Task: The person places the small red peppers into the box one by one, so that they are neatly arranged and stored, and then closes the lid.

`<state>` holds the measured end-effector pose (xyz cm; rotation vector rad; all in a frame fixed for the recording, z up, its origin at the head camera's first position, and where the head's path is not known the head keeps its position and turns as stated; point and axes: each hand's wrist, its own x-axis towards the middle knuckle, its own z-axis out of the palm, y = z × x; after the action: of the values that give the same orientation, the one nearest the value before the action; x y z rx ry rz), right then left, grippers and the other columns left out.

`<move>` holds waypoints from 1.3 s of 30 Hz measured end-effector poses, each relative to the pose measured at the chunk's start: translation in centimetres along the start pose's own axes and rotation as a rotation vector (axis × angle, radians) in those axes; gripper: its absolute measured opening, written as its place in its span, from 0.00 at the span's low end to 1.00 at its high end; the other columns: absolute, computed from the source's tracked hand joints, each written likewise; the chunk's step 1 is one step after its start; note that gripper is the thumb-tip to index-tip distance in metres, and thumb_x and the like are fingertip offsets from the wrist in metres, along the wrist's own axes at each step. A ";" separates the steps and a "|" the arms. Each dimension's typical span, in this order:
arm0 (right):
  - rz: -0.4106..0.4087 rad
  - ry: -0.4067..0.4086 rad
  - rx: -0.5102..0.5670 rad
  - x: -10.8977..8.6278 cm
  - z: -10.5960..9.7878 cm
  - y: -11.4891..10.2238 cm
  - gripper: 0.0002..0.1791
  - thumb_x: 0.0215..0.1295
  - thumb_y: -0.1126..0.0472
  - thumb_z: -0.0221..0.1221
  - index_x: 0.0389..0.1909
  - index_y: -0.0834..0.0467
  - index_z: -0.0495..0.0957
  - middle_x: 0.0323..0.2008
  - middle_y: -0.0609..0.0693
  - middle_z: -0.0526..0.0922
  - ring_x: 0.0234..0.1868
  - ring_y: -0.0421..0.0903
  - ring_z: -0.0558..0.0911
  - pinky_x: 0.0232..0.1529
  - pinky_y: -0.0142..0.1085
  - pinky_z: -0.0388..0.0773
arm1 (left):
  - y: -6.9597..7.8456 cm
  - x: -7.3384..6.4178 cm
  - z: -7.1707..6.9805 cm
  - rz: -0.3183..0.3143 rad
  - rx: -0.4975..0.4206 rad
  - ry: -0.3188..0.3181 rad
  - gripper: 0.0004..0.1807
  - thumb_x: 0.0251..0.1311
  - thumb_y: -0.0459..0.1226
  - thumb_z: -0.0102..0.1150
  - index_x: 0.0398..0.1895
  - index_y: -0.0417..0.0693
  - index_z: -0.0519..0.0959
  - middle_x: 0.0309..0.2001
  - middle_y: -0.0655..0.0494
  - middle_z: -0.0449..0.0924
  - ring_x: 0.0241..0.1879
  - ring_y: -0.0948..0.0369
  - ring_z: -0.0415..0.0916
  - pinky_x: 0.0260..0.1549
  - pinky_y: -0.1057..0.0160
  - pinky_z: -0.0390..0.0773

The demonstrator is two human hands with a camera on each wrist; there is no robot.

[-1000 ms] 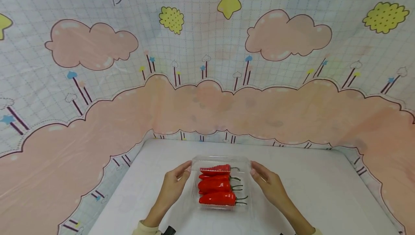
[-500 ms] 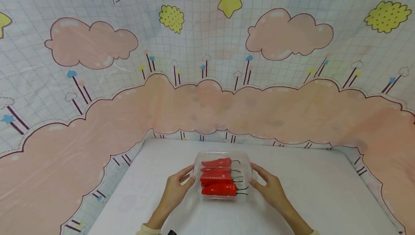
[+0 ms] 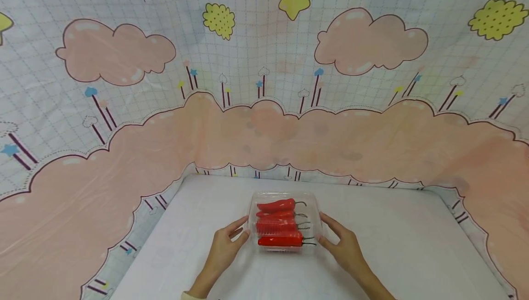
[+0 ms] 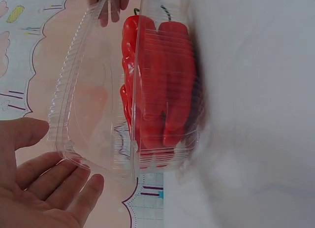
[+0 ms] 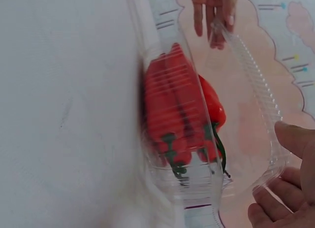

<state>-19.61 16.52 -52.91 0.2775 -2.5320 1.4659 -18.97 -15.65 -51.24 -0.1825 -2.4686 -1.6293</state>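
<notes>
A clear plastic clamshell box (image 3: 285, 250) rests on the white table, with several red peppers (image 3: 279, 241) lying side by side in it, green stems toward the right. Its hinged lid (image 4: 69, 82) stands part-way raised, tilted over the peppers, in both wrist views. My left hand (image 3: 223, 247) pinches the lid's left front corner, thumb on top and fingers beneath. At the opposite corner my right hand (image 3: 345, 247) holds the lid the same way. In the left wrist view a gap shows between the lid's ridged edge and the base's rim (image 4: 137, 110).
The white tabletop (image 3: 413, 235) spreads around the box. Behind and beside it hangs a cloth backdrop (image 3: 264, 139) printed with pink clouds and stars.
Both hands have brought the lid's front edge forward and down over the peppers. The box sits slightly higher in the head view, and the camera has tilted a little.
</notes>
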 end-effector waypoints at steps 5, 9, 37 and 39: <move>0.001 0.011 -0.001 -0.2 0.1 0.1 0.34 0.56 0.57 0.70 0.65 0.52 0.73 0.65 0.55 0.76 0.67 0.61 0.73 0.64 0.61 0.70 | -0.4 -0.3 0.1 0.007 -0.014 0.000 0.22 0.61 0.36 0.63 0.60 0.41 0.78 0.61 0.42 0.78 0.59 0.42 0.77 0.56 0.50 0.78; -0.010 0.022 -0.005 -0.4 0.3 0.3 0.33 0.55 0.57 0.70 0.65 0.52 0.74 0.64 0.54 0.77 0.66 0.60 0.74 0.64 0.58 0.71 | -0.6 -0.5 0.2 0.004 -0.021 0.001 0.23 0.61 0.38 0.64 0.59 0.41 0.78 0.61 0.42 0.78 0.58 0.43 0.78 0.56 0.52 0.78; -0.026 0.028 -0.032 -1.3 0.8 1.5 0.32 0.51 0.69 0.70 0.61 0.53 0.77 0.62 0.50 0.80 0.63 0.56 0.78 0.62 0.51 0.75 | -2.0 -1.4 0.8 -0.037 0.006 0.001 0.21 0.60 0.34 0.63 0.58 0.41 0.79 0.60 0.43 0.79 0.57 0.45 0.79 0.55 0.55 0.80; -0.036 0.033 -0.032 -1.3 0.8 1.6 0.32 0.51 0.69 0.70 0.60 0.53 0.78 0.61 0.51 0.80 0.62 0.56 0.78 0.61 0.49 0.76 | -2.2 -1.4 0.9 -0.037 0.013 -0.003 0.22 0.59 0.32 0.63 0.58 0.41 0.79 0.60 0.42 0.78 0.56 0.43 0.79 0.53 0.58 0.81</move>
<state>-18.80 16.71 -54.97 0.2897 -2.5094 1.4044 -18.11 -15.71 -53.86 -0.1393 -2.4987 -1.6278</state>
